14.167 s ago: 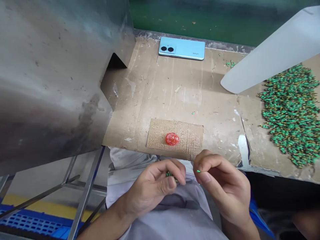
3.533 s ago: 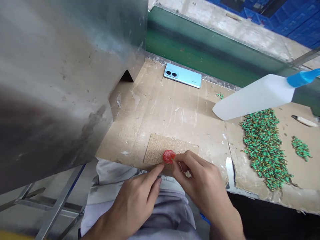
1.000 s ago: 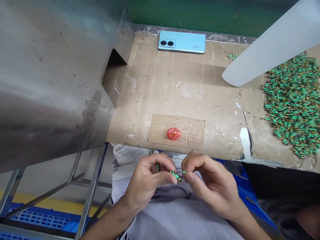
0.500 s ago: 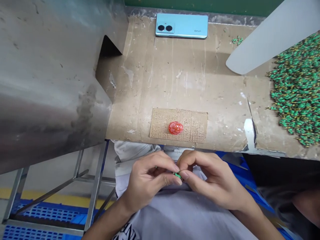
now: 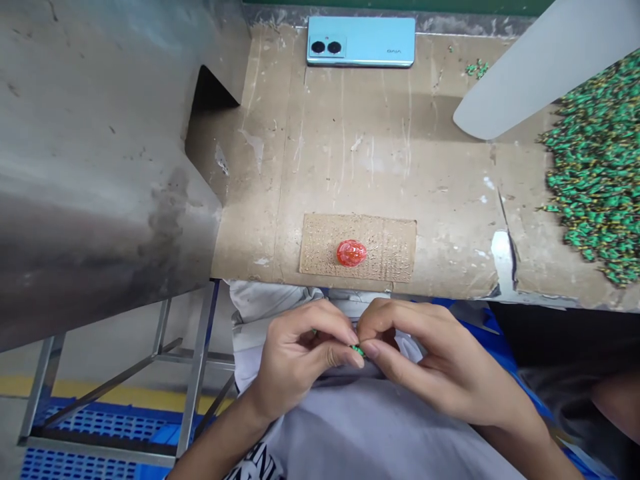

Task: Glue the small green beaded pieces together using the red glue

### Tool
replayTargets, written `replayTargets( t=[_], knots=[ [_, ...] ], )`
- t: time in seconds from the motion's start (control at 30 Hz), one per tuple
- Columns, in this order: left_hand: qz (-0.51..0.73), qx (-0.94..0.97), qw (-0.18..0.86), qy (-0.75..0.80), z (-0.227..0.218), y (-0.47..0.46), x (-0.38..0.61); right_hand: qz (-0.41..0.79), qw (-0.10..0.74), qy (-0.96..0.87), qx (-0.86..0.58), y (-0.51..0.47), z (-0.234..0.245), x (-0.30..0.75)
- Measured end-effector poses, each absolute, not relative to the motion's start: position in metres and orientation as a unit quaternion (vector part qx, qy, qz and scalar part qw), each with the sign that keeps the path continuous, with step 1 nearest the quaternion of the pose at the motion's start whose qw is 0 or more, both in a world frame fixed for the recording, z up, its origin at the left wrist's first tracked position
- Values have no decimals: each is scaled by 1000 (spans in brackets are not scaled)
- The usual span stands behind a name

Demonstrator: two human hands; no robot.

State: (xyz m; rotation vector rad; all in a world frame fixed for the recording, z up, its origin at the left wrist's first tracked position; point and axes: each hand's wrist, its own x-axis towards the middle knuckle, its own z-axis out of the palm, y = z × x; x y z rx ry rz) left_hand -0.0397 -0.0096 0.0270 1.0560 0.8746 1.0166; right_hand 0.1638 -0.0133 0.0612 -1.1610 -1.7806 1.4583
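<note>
A small green piece [image 5: 357, 350] is pinched between the fingertips of both hands, low over my lap and just off the table's near edge. My left hand [image 5: 305, 350] grips it between thumb and forefinger, and another bit of green shows inside its curled fingers. From the other side, my right hand [image 5: 425, 357] meets it with thumb and forefinger pressed together. Most of the piece is hidden by the fingers. Beyond the hands, a red glossy blob [image 5: 351, 253] sits on a cardboard piece [image 5: 390, 243] at the table edge.
A large pile of small green, black and yellow pieces [image 5: 600, 173] covers the table's right side. A light blue phone [image 5: 370, 43] lies at the back. A pale rounded panel [image 5: 525, 87] overhangs the right; a metal housing [image 5: 100, 167] stands left. Part of another person [image 5: 620, 400] shows at right.
The view has shifted slightly, with the phone and table a little higher in it. Both hands keep their pinch on the green piece, with hardly any movement.
</note>
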Motion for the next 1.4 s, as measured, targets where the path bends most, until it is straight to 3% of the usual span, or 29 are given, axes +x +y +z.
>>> replayTargets(
  t=[0.77,0.97,1.2,1.4],
  knots=[
    [529,534,557,353,18,-10,-37,562,268,-656,-426,-18,68,162],
    [546,532,573,302,14,-10,-36,590,286,-611,-444,-21,66,159],
    [556,493,603,292,10,-13,-33,760,316,-413,-390,-25,61,151],
    [567,361,680,294,5,-19,-28,691,354,-465,-425,-26,59,145]
  ],
)
